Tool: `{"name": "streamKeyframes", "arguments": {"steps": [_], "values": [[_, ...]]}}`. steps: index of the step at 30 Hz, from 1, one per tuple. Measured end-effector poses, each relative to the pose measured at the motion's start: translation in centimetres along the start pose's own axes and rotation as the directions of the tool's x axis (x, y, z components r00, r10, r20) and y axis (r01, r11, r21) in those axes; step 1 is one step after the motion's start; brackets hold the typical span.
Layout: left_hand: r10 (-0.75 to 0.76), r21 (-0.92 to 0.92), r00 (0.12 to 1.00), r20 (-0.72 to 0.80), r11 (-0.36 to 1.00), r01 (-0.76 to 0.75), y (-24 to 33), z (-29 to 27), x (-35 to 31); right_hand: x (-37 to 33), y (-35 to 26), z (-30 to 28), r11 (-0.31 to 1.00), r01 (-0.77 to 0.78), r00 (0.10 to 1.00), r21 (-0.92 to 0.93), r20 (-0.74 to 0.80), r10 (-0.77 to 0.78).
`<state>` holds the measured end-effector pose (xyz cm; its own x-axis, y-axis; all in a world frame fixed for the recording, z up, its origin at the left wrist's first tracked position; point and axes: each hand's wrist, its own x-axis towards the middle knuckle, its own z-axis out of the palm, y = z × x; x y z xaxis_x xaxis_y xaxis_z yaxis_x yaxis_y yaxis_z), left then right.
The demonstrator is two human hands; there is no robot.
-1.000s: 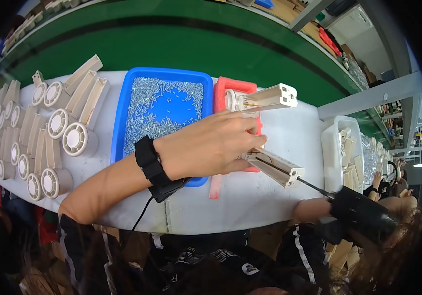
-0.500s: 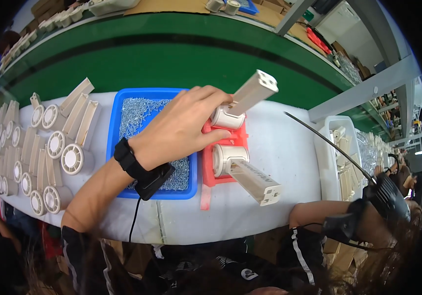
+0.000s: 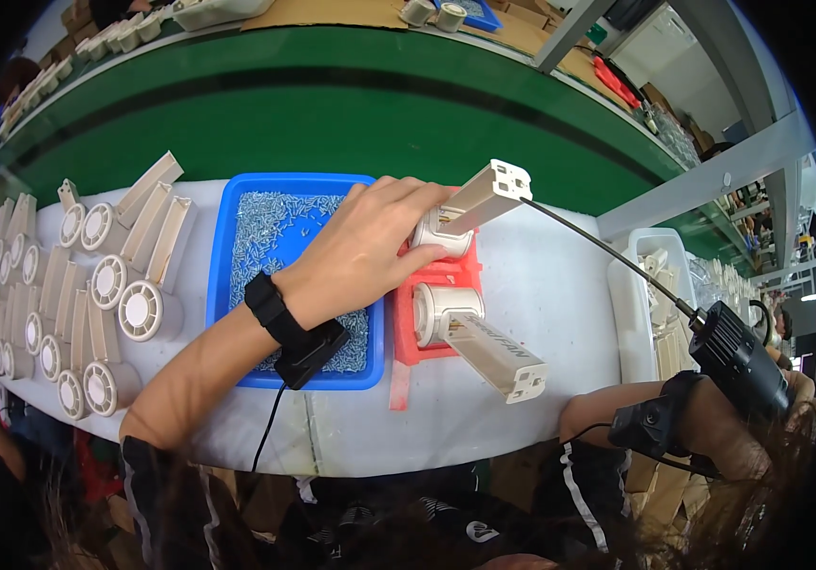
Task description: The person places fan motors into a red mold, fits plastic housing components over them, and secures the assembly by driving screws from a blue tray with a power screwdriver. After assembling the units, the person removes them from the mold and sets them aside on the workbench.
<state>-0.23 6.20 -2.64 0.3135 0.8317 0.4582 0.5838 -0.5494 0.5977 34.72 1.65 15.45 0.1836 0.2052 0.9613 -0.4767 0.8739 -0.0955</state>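
My left hand [image 3: 370, 228] is closed round the head of a cream-coloured fan housing [image 3: 486, 195], which sits in the far part of a red fixture [image 3: 408, 353]. Its fingers lie over the back of the head and the thumb on the near side. A second fan housing [image 3: 493, 350] rests in the near part, its handle slanting towards me. At the right, my right hand [image 3: 801, 388], partly hidden, grips a black electric screwdriver [image 3: 736, 351]. Its long thin bit reaches left, the tip appearing at the far housing's handle end; whether it touches I cannot tell.
Left of the fixture lies a blue tray [image 3: 379, 359] of small silver screws [image 3: 258, 228]. Rows of similar housings [image 3: 149, 310] cover the left of the white table. A white bin [image 3: 630, 318] with cream parts stands right, near a grey metal post [image 3: 712, 176]. A green panel [image 3: 351, 104] rises behind.
The screwdriver has swung left and its bit tip has come to the far housing's handle end. That handle has tipped slightly lower, and my left hand has shifted slightly.
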Motion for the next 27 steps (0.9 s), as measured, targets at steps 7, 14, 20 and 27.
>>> {"name": "streamKeyframes", "arguments": {"steps": [7,14,20,27], "values": [[0.017,0.000,1.000,0.004,1.000,-0.017,0.1,0.2,0.3,0.0,0.3,0.3,0.999,0.027,1.000,-0.020,0.003,-0.027],[0.048,-0.034,0.998,0.032,0.998,-0.047,0.8,-0.2,0.1,-0.5,1.8,0.5,0.998,0.064,0.998,-0.012,-0.007,-0.064],[0.051,-0.149,0.999,-0.006,0.988,-0.051,0.8,0.5,-0.1,-3.4,1.8,0.6,0.982,-0.154,0.985,0.108,0.091,0.144],[0.132,-0.055,0.990,-0.040,0.990,-0.134,1.0,0.4,0.0,-3.9,3.2,2.3,0.992,-0.129,0.986,0.004,0.111,0.128]]}}
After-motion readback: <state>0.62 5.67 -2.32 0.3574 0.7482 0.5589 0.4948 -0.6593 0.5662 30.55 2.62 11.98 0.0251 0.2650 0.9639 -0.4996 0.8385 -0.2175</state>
